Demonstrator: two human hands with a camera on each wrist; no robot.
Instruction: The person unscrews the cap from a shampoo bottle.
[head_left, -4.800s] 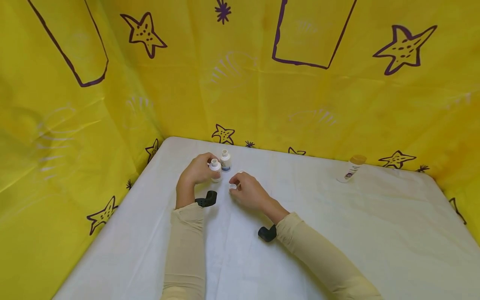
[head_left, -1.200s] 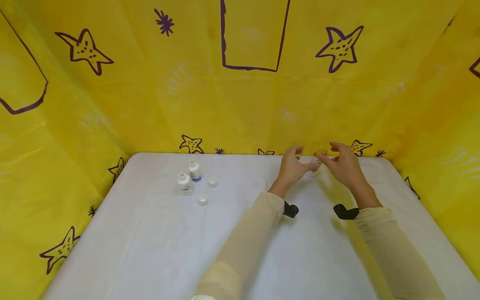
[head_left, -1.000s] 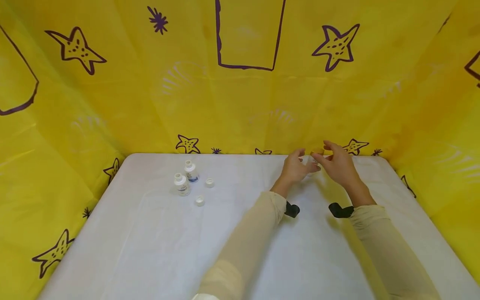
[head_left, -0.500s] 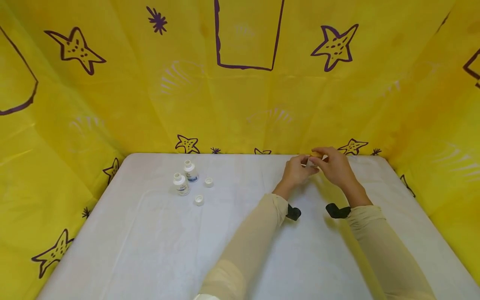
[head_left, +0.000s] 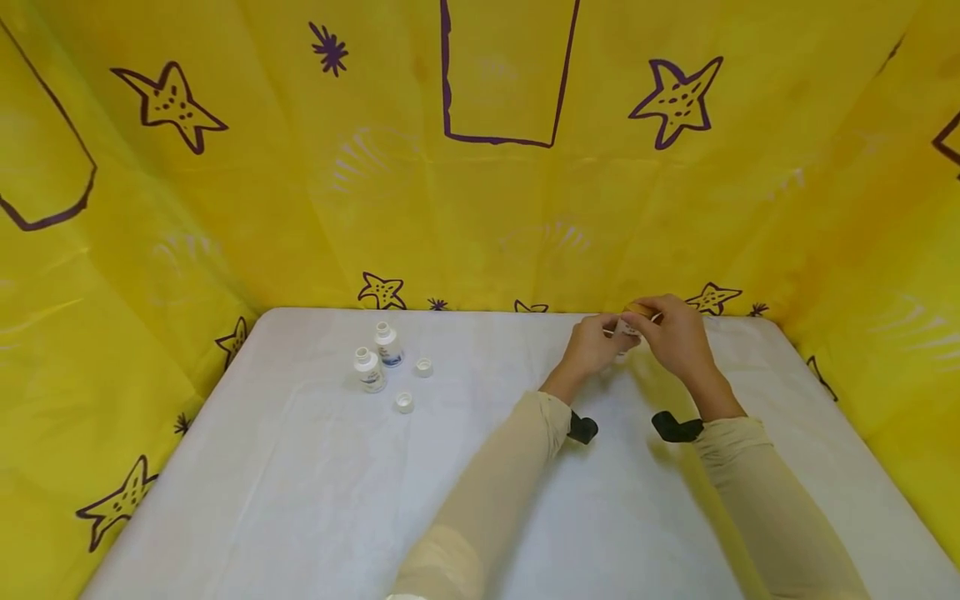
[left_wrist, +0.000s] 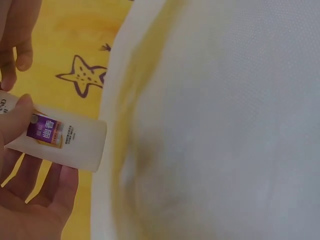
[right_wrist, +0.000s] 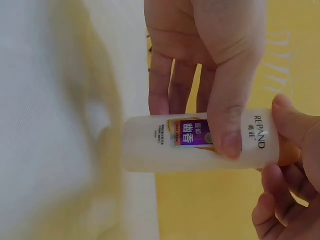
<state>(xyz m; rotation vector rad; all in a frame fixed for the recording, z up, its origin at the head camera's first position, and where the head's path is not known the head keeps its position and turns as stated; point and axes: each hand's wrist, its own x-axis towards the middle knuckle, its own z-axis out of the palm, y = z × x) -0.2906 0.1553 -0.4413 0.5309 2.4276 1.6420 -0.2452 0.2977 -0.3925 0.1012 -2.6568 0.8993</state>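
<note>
A white shampoo bottle [right_wrist: 145, 145] with a purple label and an orange-gold cap [right_wrist: 289, 152] is in both hands near the table's far edge. The left hand [head_left: 588, 347] grips the body, thumb across the label and fingers underneath. At the cap end, the right hand [head_left: 675, 335] pinches the cap between thumb and fingers. In the left wrist view the bottle [left_wrist: 80, 142] lies sideways, its base showing and its cap end out of frame. In the head view the fingers hide most of it.
On the left of the white-covered table [head_left: 300, 483] stand two small white bottles, a front one [head_left: 369, 371] and a rear one [head_left: 388, 346], both uncapped. Two white caps, one nearer [head_left: 404, 402] and one farther [head_left: 423, 367], lie beside them. A yellow patterned curtain [head_left: 465, 225] surrounds the table.
Both hands have moved from the small bottles on the left to the shampoo bottle on the right. Within the last second, the left fingers tightened around its body and the right fingers closed on its cap.
</note>
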